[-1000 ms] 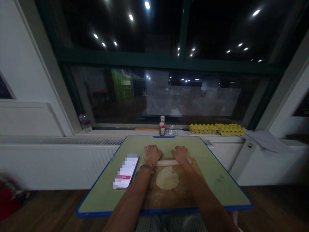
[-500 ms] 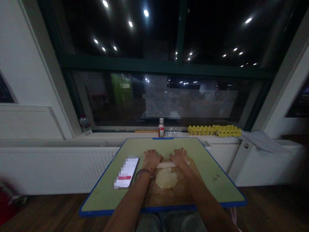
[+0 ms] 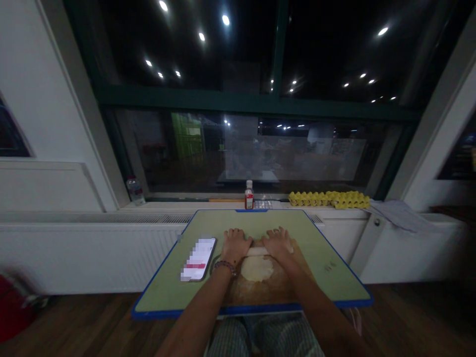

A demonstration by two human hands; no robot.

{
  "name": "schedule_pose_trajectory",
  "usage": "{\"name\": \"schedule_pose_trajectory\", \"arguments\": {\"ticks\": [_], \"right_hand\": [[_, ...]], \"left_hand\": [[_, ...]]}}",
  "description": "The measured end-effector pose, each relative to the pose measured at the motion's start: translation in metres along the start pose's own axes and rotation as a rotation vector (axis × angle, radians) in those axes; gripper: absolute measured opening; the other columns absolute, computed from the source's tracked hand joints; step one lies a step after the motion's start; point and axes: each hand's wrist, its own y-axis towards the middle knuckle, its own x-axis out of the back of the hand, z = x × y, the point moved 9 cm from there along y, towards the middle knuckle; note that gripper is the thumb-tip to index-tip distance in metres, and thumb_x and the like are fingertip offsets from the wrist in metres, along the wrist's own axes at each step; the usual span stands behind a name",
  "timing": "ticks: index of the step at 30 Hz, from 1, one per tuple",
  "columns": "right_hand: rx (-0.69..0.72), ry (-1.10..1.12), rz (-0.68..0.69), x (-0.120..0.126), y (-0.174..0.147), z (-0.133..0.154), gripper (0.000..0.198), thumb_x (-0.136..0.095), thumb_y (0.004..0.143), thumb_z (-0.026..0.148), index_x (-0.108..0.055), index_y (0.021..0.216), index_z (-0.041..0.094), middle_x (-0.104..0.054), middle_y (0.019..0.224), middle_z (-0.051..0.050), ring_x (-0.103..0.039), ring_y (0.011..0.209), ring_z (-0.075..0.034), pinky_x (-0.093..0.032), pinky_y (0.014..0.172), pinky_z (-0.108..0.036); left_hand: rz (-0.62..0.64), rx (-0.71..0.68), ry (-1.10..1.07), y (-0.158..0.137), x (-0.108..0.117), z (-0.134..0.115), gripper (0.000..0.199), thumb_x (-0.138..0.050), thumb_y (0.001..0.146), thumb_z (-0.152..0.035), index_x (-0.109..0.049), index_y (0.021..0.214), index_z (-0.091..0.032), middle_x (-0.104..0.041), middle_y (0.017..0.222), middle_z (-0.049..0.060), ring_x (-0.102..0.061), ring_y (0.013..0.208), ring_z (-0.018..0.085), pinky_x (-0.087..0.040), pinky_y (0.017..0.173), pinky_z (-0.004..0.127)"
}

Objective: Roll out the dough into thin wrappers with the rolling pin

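A pale rolling pin (image 3: 257, 251) lies crosswise at the far side of a flat, roundish sheet of dough (image 3: 256, 270). My left hand (image 3: 236, 245), with a beaded bracelet at the wrist, presses over the pin's left part. Over its right part bends my right hand (image 3: 278, 243), fingers curled forward; a bit of the pin's end shows beside it. Both palms hide much of the pin. Under the dough is a brown wooden board (image 3: 260, 292), partly covered by my forearms.
The board rests on a small green table (image 3: 320, 263) with a blue rim. A lit phone (image 3: 199, 260) lies left of my left hand. On the windowsill stand a red-labelled bottle (image 3: 249, 196), yellow egg trays (image 3: 329, 199) and a clear bottle (image 3: 135, 191). Papers (image 3: 399, 215) lie farther right.
The view has shifted slightly, so the table and phone sit a little higher. Both hands stay on the rolling pin, with hardly any movement over the board.
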Motion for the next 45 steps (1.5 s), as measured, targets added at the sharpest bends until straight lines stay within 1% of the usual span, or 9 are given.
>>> {"name": "schedule_pose_trajectory", "arguments": {"ticks": [6,15,19,27,33,35,38,43,45], "right_hand": [[-0.036,-0.077,-0.019,0.006,-0.012,0.009,0.032,-0.046,0.093,0.020,-0.065,0.119,0.020,-0.061,0.129,-0.014,-0.041,0.131,-0.032,-0.020,0.109,-0.054],[-0.085,-0.026,-0.136,0.019,-0.045,0.013,0.043,-0.033,0.098,0.031,-0.063,0.127,0.020,-0.056,0.139,-0.011,-0.034,0.140,-0.029,-0.012,0.115,-0.053],[-0.029,-0.016,-0.129,0.017,-0.059,0.020,0.046,-0.030,0.099,0.028,-0.058,0.132,0.015,-0.056,0.137,-0.015,-0.042,0.136,-0.026,-0.010,0.118,-0.052],[0.015,-0.001,-0.196,0.019,-0.092,0.027,0.048,-0.026,0.099,0.023,-0.052,0.139,0.017,-0.052,0.143,-0.011,-0.040,0.138,-0.023,-0.026,0.117,-0.044],[0.051,-0.029,-0.029,0.017,-0.073,0.030,0.045,-0.033,0.097,0.026,-0.056,0.136,0.019,-0.052,0.143,-0.012,-0.040,0.138,-0.027,-0.024,0.115,-0.045],[-0.080,-0.010,-0.064,0.025,-0.059,0.023,0.049,-0.031,0.099,0.033,-0.051,0.141,0.017,-0.047,0.147,-0.015,-0.032,0.142,-0.028,-0.020,0.116,-0.046],[-0.136,0.012,-0.077,0.028,-0.044,0.028,0.053,-0.027,0.100,0.038,-0.044,0.146,0.017,-0.035,0.154,-0.014,-0.016,0.148,-0.030,-0.010,0.117,-0.051],[-0.061,0.038,-0.018,0.019,-0.041,0.038,0.053,-0.024,0.101,0.037,-0.039,0.148,0.019,-0.030,0.157,-0.010,-0.010,0.149,-0.026,-0.003,0.118,-0.050],[-0.036,0.048,0.022,0.018,-0.044,0.039,0.053,-0.023,0.100,0.034,-0.038,0.149,0.020,-0.030,0.157,-0.008,-0.011,0.149,-0.025,-0.003,0.118,-0.048]], "left_hand": [[0.001,-0.103,-0.004,-0.014,0.004,-0.012,0.033,-0.039,0.097,-0.031,-0.071,0.102,-0.027,-0.063,0.123,0.009,-0.045,0.120,0.032,-0.029,0.097,0.050],[-0.137,-0.081,-0.016,-0.030,0.006,-0.015,0.041,-0.035,0.098,-0.039,-0.069,0.111,-0.020,-0.063,0.127,0.012,-0.049,0.121,0.031,-0.028,0.103,0.048],[-0.155,-0.071,-0.076,-0.042,0.002,-0.015,0.042,-0.034,0.099,-0.043,-0.065,0.120,-0.023,-0.060,0.135,0.009,-0.046,0.129,0.031,-0.027,0.106,0.048],[-0.154,-0.113,-0.139,-0.070,0.008,-0.020,0.045,-0.029,0.102,-0.037,-0.058,0.133,-0.021,-0.058,0.138,0.007,-0.049,0.129,0.025,-0.029,0.111,0.043],[-0.140,-0.153,-0.156,-0.079,0.007,-0.023,0.046,-0.029,0.101,-0.032,-0.052,0.140,-0.023,-0.055,0.143,0.003,-0.041,0.138,0.023,-0.028,0.115,0.043],[-0.136,-0.172,-0.155,-0.080,0.006,-0.023,0.047,-0.028,0.101,-0.031,-0.052,0.140,-0.023,-0.055,0.143,0.003,-0.040,0.139,0.023,-0.025,0.117,0.044],[-0.116,-0.195,-0.161,-0.080,0.005,-0.022,0.049,-0.027,0.100,-0.030,-0.047,0.144,-0.022,-0.049,0.148,0.004,-0.036,0.141,0.023,-0.020,0.119,0.045],[0.136,-0.087,-0.194,-0.056,-0.005,-0.010,0.058,-0.028,0.100,-0.043,-0.033,0.151,-0.017,-0.031,0.158,0.010,-0.026,0.146,0.031,-0.018,0.118,0.050],[0.138,-0.026,-0.191,-0.039,-0.001,-0.007,0.061,-0.029,0.099,-0.047,-0.029,0.152,-0.017,-0.025,0.160,0.011,-0.017,0.148,0.034,-0.019,0.116,0.053]]}}
